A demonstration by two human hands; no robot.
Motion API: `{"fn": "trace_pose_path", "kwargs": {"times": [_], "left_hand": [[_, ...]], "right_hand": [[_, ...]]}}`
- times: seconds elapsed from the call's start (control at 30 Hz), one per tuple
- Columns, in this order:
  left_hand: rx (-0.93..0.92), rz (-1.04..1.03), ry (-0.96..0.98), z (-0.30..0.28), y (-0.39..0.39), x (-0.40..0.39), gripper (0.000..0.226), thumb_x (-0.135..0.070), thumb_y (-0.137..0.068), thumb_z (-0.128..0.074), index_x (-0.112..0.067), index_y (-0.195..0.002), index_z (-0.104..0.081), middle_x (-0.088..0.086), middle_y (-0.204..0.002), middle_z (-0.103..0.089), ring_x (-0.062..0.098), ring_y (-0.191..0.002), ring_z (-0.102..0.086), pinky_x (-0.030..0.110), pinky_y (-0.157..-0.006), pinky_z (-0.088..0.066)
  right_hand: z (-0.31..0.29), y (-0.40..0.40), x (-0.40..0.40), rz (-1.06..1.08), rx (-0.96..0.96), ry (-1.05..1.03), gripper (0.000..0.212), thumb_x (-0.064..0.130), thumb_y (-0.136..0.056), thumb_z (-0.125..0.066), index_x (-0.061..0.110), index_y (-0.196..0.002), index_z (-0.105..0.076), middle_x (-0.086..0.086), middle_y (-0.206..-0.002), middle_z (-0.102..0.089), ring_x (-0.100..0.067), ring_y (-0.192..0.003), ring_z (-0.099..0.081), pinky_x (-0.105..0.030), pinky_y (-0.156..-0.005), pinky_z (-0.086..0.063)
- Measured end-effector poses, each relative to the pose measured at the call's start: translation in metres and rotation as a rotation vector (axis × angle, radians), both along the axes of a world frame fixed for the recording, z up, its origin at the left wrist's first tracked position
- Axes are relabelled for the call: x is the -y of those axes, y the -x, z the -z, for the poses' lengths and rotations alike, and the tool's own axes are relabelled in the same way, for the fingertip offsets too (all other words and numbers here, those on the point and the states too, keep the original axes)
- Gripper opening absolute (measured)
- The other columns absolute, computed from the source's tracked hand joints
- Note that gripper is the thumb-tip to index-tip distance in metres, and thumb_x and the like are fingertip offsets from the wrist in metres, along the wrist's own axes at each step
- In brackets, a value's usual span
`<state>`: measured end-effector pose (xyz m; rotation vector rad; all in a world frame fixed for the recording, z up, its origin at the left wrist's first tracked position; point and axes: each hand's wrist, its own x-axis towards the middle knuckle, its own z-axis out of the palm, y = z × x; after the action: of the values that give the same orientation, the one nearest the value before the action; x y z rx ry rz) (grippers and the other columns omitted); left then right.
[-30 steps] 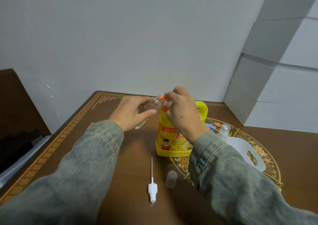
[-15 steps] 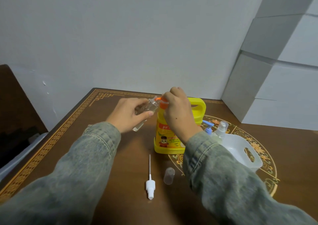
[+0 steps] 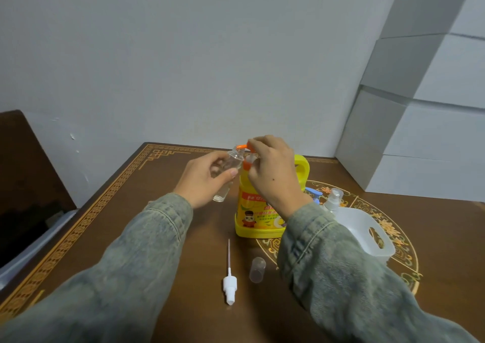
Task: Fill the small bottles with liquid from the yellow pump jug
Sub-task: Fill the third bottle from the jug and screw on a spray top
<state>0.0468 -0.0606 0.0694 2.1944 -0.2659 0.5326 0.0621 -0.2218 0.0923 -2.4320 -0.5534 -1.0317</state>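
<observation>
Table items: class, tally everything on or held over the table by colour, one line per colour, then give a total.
Yellow: 1, the jug
Clear: 3, held bottle, spray bottle, cap
White: 2, sprayer, basket
Blue: 1, pump top
Total: 7

The yellow pump jug (image 3: 258, 211) stands upright on the table, its orange pump head (image 3: 245, 150) raised at the top — a bright printed label faces the camera. A small clear bottle (image 3: 227, 174), uncapped, is held tilted in the air, its open mouth just under the orange spout.
</observation>
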Motion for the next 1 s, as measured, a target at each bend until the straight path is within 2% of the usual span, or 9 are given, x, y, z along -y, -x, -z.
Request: {"fn": "trace_pose_path", "kwargs": {"times": [0.07,0.13,0.23,0.4,0.53,0.7,0.8,0.9,1.0], "left_hand": [[-0.025,0.022,0.053,0.003,0.0,0.0,0.032,-0.027,-0.082,-0.074,-0.022,-0.113,-0.065,-0.008,-0.1,-0.069,-0.008,-0.087,-0.063,0.005,-0.083,-0.045],[-0.055,0.043,0.109,0.006,-0.001,-0.001,0.031,-0.025,-0.081,-0.075,-0.023,-0.111,-0.065,-0.006,-0.103,-0.069,0.0,-0.091,-0.067,0.021,-0.092,-0.052],[-0.087,0.064,0.17,0.007,0.001,-0.003,0.029,-0.026,-0.08,-0.077,-0.024,-0.106,-0.065,-0.005,-0.1,-0.067,0.003,-0.095,-0.067,0.031,-0.095,-0.054],[-0.08,0.08,0.176,0.009,0.006,-0.009,0.033,-0.054,-0.067,-0.069,-0.039,-0.096,-0.065,-0.009,-0.098,-0.072,0.006,-0.097,-0.068,0.037,-0.095,-0.053],[-0.048,0.145,0.257,0.004,0.009,-0.01,0.025,-0.023,-0.081,-0.075,-0.032,-0.102,-0.066,-0.008,-0.104,-0.072,0.003,-0.099,-0.067,0.041,-0.096,-0.053],[-0.062,0.199,0.327,-0.003,0.015,-0.014,0.028,-0.024,-0.079,-0.075,-0.028,-0.105,-0.066,-0.003,-0.108,-0.072,0.008,-0.105,-0.067,0.036,-0.092,-0.054],[-0.087,0.234,0.373,-0.002,0.022,-0.017,0.024,-0.008,-0.083,-0.072,-0.022,-0.102,-0.066,-0.006,-0.101,-0.072,0.002,-0.096,-0.068,0.025,-0.082,-0.056],[-0.134,0.273,0.444,0.0,0.035,-0.02,0.026,0.001,-0.083,-0.067,-0.021,-0.097,-0.065,-0.005,-0.097,-0.07,0.001,-0.087,-0.069,0.02,-0.069,-0.057],[-0.165,0.287,0.444,0.006,0.048,-0.025,0.026,0.004,-0.083,-0.066,-0.013,-0.103,-0.065,0.005,-0.102,-0.068,0.002,-0.085,-0.069,0.017,-0.068,-0.056]], "right_hand": [[0.002,0.003,0.0,-0.001,-0.011,-0.029,0.04,0.012,-0.071,-0.049,0.009,-0.103,-0.072,-0.007,-0.11,-0.068,-0.034,-0.104,-0.06,-0.046,-0.088,-0.043],[0.006,0.004,0.002,-0.017,-0.017,-0.067,0.04,0.012,-0.074,-0.051,0.01,-0.108,-0.071,-0.006,-0.115,-0.067,-0.032,-0.109,-0.058,-0.044,-0.088,-0.04],[0.013,0.002,0.006,-0.052,0.005,-0.117,0.035,0.008,-0.081,-0.056,0.01,-0.112,-0.07,-0.006,-0.117,-0.066,-0.031,-0.109,-0.058,-0.046,-0.089,-0.045],[0.018,0.001,0.009,-0.079,-0.004,-0.177,0.034,0.007,-0.083,-0.062,0.013,-0.116,-0.069,-0.002,-0.121,-0.064,-0.024,-0.113,-0.056,-0.049,-0.091,-0.047],[0.019,0.007,0.011,-0.116,0.014,-0.223,0.038,0.002,-0.08,-0.06,0.012,-0.115,-0.069,-0.002,-0.119,-0.064,-0.023,-0.113,-0.056,-0.048,-0.091,-0.047],[0.019,0.019,0.011,-0.127,0.06,-0.283,0.04,0.003,-0.077,-0.052,0.012,-0.111,-0.072,-0.003,-0.116,-0.065,-0.021,-0.111,-0.058,-0.037,-0.096,-0.047],[0.021,0.029,0.01,-0.125,0.082,-0.315,0.037,-0.003,-0.077,-0.056,0.011,-0.107,-0.072,-0.003,-0.113,-0.067,-0.019,-0.107,-0.059,-0.019,-0.096,-0.04],[0.025,0.04,0.006,-0.148,0.054,-0.353,0.037,-0.003,-0.077,-0.056,0.01,-0.108,-0.072,-0.003,-0.112,-0.068,-0.016,-0.106,-0.06,-0.017,-0.094,-0.042],[0.034,0.051,0.002,-0.187,-0.002,-0.4,0.038,-0.002,-0.076,-0.055,0.011,-0.107,-0.073,0.0,-0.107,-0.068,-0.009,-0.09,-0.062,-0.013,-0.079,-0.045]]}}
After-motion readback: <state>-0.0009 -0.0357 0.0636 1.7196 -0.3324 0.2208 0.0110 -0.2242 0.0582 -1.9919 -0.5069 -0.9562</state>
